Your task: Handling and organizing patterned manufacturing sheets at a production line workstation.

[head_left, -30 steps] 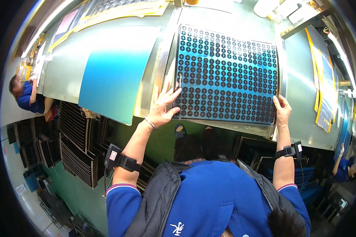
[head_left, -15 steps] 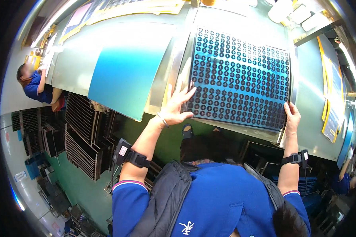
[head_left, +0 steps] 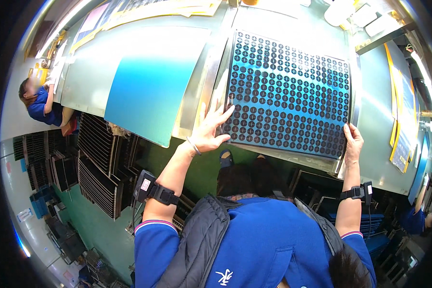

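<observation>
Nearby, a blue sheet [head_left: 149, 91] flanks the dotted panel [head_left: 289, 96], hands [head_left: 209, 133] [head_left: 354, 143] at its edges, left spread, right's grip unclear.

Right of the dotted panel [head_left: 289, 97], bare benchtop [head_left: 375, 108] leaves passing room, but a metal bar [head_left: 385, 39] seemingly obstructs farther back.

Factory workshop, from the signs. Long worktable [head_left: 84, 91] carries a flat blue sheet [head_left: 153, 91], a disc-patterned panel [head_left: 288, 98] and yellow-edged sheets [head_left: 402, 120]. Dark slatted racks [head_left: 98, 185] stand along its near side. Green floor [head_left: 89, 221] underfoot; bright strip light [head_left: 62, 29] at upper left. Two co-workers [head_left: 42, 105], one toward each side, dress in blue like the wearer's shirt [head_left: 247, 235].
</observation>
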The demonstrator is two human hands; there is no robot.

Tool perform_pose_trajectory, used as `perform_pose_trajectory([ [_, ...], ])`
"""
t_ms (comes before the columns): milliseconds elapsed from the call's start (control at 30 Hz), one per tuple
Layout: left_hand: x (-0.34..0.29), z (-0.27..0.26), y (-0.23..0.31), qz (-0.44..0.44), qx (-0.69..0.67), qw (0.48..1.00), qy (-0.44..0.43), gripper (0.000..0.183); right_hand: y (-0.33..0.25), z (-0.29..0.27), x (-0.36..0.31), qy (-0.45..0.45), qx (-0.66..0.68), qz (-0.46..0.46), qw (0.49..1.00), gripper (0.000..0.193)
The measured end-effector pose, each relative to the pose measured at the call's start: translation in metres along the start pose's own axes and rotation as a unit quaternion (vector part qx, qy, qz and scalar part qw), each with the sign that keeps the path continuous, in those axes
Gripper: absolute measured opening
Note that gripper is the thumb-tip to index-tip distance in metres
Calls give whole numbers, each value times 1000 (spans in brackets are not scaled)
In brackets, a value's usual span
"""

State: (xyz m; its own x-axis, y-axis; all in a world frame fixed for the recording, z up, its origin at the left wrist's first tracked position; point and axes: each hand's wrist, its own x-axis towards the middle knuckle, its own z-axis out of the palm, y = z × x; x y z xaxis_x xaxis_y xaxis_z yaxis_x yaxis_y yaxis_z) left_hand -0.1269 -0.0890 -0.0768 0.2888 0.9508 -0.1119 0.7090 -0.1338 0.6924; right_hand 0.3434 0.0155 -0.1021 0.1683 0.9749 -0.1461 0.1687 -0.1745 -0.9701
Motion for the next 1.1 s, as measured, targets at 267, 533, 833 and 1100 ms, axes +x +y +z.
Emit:
perform_pose_trajectory([
  [267,-1,2,2,-5,37,999,-5,99,8,-4,3,8,28,12,1000,23],
  [533,-6,0,7,-21,28,999,7,97,5,1,-4,4,0,4,1000,25],
  [833,0,-3,10,-35,20,999,-1,97,6,-3,2,6,20,17,1000,24],
  [1100,7,-4,13,-18,21,1000,-1,97,-14,-13,0,-6,25,18,1000,23],
])
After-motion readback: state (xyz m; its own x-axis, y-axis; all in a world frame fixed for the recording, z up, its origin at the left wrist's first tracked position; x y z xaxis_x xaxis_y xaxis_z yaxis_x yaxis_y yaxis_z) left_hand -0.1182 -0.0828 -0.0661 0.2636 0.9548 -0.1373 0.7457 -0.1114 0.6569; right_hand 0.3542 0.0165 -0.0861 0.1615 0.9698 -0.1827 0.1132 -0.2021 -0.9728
